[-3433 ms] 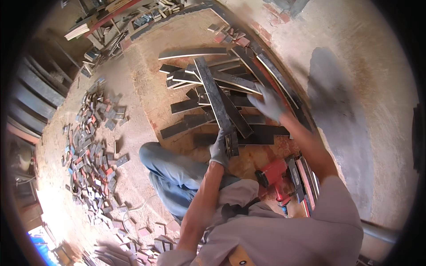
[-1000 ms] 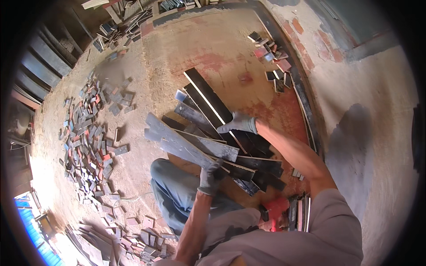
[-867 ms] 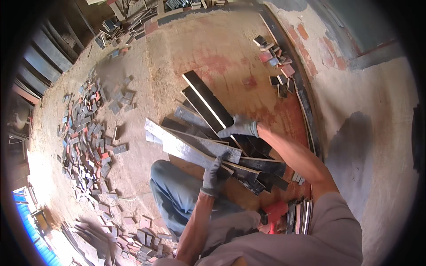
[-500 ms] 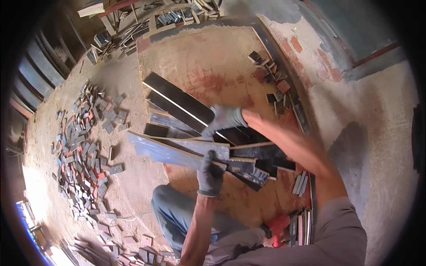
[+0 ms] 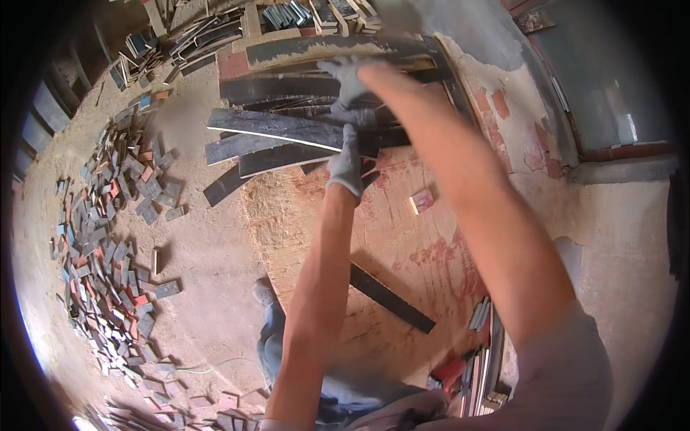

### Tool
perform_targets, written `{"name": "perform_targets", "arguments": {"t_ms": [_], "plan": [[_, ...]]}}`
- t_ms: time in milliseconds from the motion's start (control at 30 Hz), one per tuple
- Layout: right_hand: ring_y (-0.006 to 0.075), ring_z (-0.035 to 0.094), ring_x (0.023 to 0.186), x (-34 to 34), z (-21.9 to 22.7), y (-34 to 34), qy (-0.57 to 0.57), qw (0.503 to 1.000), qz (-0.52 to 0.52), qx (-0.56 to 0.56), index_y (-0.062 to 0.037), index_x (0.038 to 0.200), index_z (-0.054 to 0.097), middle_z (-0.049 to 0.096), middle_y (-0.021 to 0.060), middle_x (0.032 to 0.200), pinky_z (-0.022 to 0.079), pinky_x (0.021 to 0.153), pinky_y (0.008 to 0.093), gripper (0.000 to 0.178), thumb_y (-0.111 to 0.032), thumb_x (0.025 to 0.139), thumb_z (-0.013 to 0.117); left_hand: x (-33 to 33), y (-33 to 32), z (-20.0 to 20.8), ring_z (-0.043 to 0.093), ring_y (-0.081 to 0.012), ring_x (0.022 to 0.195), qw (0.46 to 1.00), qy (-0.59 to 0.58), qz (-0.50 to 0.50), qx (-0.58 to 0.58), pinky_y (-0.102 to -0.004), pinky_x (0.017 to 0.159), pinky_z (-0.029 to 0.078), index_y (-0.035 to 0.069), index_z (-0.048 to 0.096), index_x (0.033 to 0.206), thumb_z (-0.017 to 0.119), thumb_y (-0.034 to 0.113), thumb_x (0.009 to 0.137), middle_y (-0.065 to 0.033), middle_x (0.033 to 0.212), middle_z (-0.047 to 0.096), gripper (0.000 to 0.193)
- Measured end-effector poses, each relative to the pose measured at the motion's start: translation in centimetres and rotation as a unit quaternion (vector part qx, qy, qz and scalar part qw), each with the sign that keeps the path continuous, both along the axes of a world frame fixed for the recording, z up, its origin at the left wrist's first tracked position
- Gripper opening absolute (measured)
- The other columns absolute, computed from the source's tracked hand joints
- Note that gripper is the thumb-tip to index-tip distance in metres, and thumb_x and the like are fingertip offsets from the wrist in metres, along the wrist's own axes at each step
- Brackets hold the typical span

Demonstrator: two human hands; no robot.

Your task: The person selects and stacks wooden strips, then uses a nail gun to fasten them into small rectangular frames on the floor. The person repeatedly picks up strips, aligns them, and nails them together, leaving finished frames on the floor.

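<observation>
A fan of long dark flat strips (image 5: pixel 277 129) with pale edges spreads across the far part of the worn board (image 5: pixel 287 215). My left hand (image 5: pixel 346 172), in a grey glove, is closed around the near strips, thumb on top and fingers beneath. My right hand (image 5: pixel 351 85), gloved too, is beyond it over the far strips, its fingers stretched out and apart; blur hides whether it touches them. One dark strip (image 5: pixel 395 300) lies alone nearer me, right of my left forearm. A small block (image 5: pixel 422 201) with a reddish face sits right of my left hand.
Many small dark and reddish offcuts (image 5: pixel 118 244) are heaped on the floor at left. Stacked strips (image 5: pixel 205 39) lie at the far left. A wall base (image 5: pixel 496 108) runs along the right. Close to me at right are upright strips (image 5: pixel 474 381) and a red object (image 5: pixel 449 372).
Both hands have moved away from me with the bundle of strips, now low over the board's far part. The right hand has spread its fingers. One strip now lies apart, nearer me.
</observation>
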State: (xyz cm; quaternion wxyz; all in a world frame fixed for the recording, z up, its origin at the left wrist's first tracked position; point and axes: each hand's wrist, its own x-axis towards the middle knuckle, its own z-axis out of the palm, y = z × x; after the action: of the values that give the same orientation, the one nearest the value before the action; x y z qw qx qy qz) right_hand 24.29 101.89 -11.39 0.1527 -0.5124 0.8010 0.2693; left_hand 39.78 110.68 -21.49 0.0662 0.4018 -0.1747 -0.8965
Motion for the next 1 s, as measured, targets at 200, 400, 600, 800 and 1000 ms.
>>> {"name": "perform_targets", "arguments": {"t_ms": [200, 400, 600, 800, 1000], "plan": [[0.0399, 0.022, 0.154, -1.8, -2.6, 2.1, -0.02, 0.998, -0.038, -0.036, -0.0301, 0.165, 0.009, 0.013, 0.0146, 0.171, 0.024, 0.123, 0.055, 0.135, -0.063, 0.062, 0.089, 0.1, -0.8, -3.6, 0.062, -0.02, 0.078, 0.995, 0.0, -0.095, 0.036, -0.04, 0.069, 0.056, 0.021, 0.067, 0.121, 0.05, 0.066, 0.1, -0.0001, 0.087, 0.066, 0.053], [0.0466, 0.023, 0.152, -3.3, -5.6, 2.8, -0.064, 0.993, -0.037, -0.088, -0.0261, 0.166, 0.004, 0.016, 0.0228, 0.169, 0.02, 0.121, 0.0627, 0.141, -0.064, 0.06, 0.089, -1.7, -0.3, -7.4, 0.067, -0.0275, 0.072, 0.997, 0.009, -0.034, 0.076, -0.0428, 0.061, 0.058, 0.016, 0.064, 0.128, 0.052, 0.05, 0.105, -0.0063, 0.101, 0.074, 0.042], [0.0414, 0.043, 0.137, -2.4, -5.0, 8.3, -0.003, 0.896, 0.004, -0.444, -0.0102, 0.158, 0.031, 0.037, 0.0255, 0.157, 0.035, 0.115, 0.0497, 0.1, -0.032, 0.076, 0.083, -3.8, -0.2, -6.9, 0.066, -0.0283, 0.118, 1.0, 0.015, -0.016, -0.004, -0.047, 0.103, 0.054, 0.011, 0.063, 0.135, 0.046, 0.053, 0.107, -0.0094, 0.129, 0.07, 0.054], [0.0383, 0.059, 0.11, 18.6, -4.5, 34.7, -0.193, 0.842, -0.168, -0.474, -0.0049, 0.14, 0.052, 0.061, 0.0163, 0.123, 0.046, 0.096, 0.0517, 0.077, -0.037, 0.078, 0.085, -4.2, -5.1, -6.2, 0.07, -0.0279, 0.101, 0.99, 0.021, -0.137, -0.033, -0.0449, 0.087, 0.057, 0.013, 0.069, 0.123, 0.051, 0.067, 0.098, -0.0065, 0.114, 0.074, 0.062], [0.0355, 0.057, 0.112, 27.8, -10.8, 45.4, -0.224, 0.908, -0.18, -0.305, -0.0066, 0.127, 0.06, 0.059, 0.0161, 0.12, 0.046, 0.093, 0.0511, 0.048, -0.029, 0.086, 0.07, -3.3, -5.1, -2.4, 0.069, -0.0261, 0.091, 0.961, -0.141, -0.204, -0.121, -0.0418, 0.077, 0.056, 0.01, 0.068, 0.113, 0.063, 0.059, 0.093, -0.0094, 0.098, 0.072, 0.054]]}}
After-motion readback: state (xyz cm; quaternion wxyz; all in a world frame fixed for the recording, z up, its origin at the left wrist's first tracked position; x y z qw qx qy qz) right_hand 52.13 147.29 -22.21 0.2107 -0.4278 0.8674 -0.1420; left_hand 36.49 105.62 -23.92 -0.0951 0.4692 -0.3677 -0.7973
